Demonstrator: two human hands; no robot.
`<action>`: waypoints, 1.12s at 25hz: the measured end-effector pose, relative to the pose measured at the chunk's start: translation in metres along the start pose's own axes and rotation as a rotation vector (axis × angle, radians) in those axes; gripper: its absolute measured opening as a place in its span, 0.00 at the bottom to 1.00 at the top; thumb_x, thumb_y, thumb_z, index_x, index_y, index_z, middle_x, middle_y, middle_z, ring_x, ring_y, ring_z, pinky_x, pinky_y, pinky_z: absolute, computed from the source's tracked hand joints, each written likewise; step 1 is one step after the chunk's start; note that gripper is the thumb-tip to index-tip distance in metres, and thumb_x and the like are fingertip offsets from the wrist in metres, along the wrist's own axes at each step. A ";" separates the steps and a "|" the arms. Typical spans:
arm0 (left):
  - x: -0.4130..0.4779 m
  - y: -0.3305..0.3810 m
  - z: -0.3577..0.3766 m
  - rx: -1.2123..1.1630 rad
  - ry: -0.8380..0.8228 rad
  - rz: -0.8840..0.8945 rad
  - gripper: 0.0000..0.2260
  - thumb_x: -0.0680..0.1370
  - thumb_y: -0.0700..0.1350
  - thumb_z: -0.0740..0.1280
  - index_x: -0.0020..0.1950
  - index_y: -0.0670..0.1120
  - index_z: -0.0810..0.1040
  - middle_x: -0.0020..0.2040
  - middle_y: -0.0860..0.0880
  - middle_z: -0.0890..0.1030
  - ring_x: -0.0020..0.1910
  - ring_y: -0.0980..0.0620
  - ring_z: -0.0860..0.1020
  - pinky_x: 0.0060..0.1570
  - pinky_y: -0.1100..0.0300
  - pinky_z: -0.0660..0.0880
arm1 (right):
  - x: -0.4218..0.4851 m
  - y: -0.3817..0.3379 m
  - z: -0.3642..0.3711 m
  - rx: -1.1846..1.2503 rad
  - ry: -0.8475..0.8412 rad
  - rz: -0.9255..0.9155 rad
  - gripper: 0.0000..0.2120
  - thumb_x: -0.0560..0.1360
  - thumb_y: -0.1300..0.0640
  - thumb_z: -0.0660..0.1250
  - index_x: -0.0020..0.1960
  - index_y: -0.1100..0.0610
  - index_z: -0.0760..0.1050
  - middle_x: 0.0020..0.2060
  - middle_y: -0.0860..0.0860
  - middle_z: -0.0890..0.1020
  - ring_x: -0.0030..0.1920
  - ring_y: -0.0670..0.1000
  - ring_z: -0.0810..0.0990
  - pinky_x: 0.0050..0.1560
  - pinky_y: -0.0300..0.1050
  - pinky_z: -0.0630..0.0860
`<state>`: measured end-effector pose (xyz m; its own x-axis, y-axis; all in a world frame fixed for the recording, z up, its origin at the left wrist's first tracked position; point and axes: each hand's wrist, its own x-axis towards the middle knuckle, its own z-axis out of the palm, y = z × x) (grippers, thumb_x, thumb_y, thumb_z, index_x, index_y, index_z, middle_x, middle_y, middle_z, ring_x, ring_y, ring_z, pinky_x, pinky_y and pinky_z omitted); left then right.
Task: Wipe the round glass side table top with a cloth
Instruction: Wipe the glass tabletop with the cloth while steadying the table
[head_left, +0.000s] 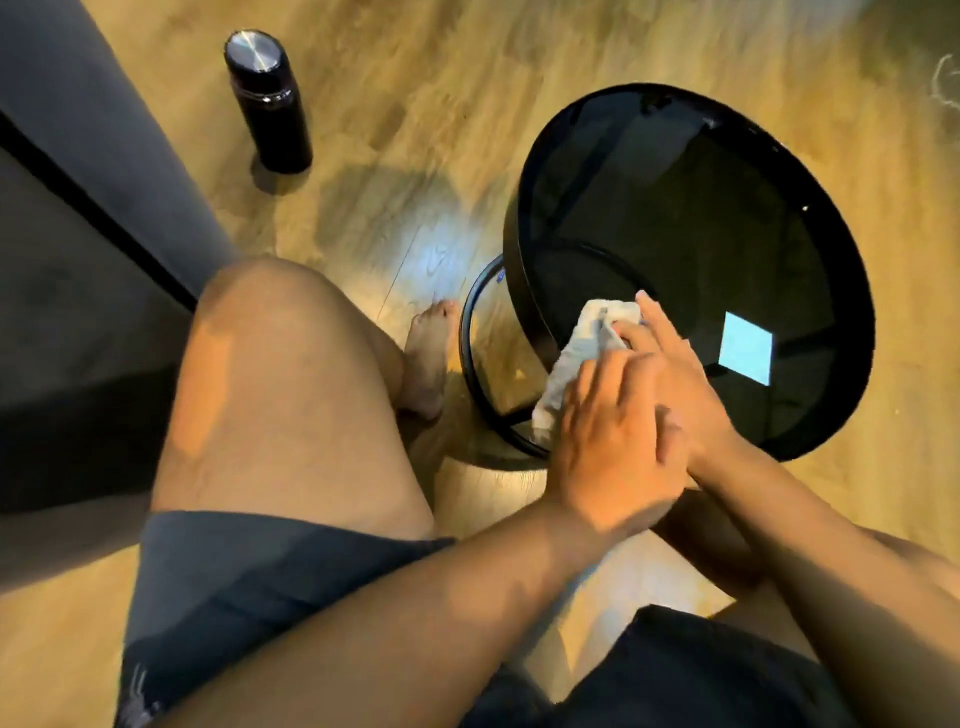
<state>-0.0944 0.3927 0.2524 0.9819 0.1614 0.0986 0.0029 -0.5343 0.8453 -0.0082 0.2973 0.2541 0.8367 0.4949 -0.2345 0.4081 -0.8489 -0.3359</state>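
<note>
A tall black bottle (269, 101) with a shiny lid stands upright on the wooden floor (415, 104) (near a grey couch (78, 182)).

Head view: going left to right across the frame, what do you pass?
Grey sofa → black flask standing on the floor → bare foot → white cloth at the table's near-left edge → round glass table top.

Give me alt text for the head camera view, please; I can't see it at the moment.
Both hands, left hand and right hand, press a white cloth onto the near-left edge of a round black glass side table. The person sits with bare knees over a wooden floor; a dark bottle stands upright there, apart from the table.
</note>
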 end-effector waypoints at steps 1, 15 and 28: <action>-0.009 0.005 0.005 -0.025 -0.045 -0.087 0.23 0.77 0.51 0.61 0.70 0.45 0.67 0.69 0.44 0.70 0.69 0.45 0.67 0.69 0.48 0.68 | -0.006 0.009 -0.009 0.063 -0.061 -0.084 0.29 0.76 0.39 0.57 0.73 0.51 0.67 0.76 0.49 0.63 0.78 0.45 0.54 0.77 0.46 0.57; 0.020 -0.021 0.041 -0.470 0.263 -0.613 0.34 0.82 0.41 0.63 0.81 0.52 0.45 0.80 0.49 0.56 0.75 0.54 0.63 0.61 0.79 0.63 | 0.047 -0.005 0.016 -0.103 0.217 -0.112 0.22 0.76 0.36 0.60 0.61 0.50 0.76 0.51 0.52 0.79 0.45 0.51 0.79 0.43 0.44 0.76; 0.183 -0.074 -0.042 -0.504 0.184 -0.725 0.18 0.82 0.49 0.55 0.72 0.55 0.64 0.65 0.50 0.77 0.61 0.47 0.76 0.58 0.54 0.68 | 0.205 -0.047 -0.006 0.064 0.333 0.103 0.21 0.74 0.35 0.63 0.52 0.53 0.71 0.43 0.51 0.81 0.44 0.56 0.80 0.45 0.56 0.77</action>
<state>0.0767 0.4967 0.2299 0.7250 0.4710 -0.5026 0.4842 0.1704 0.8582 0.1463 0.4377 0.2268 0.9497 0.3109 0.0365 0.3004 -0.8725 -0.3853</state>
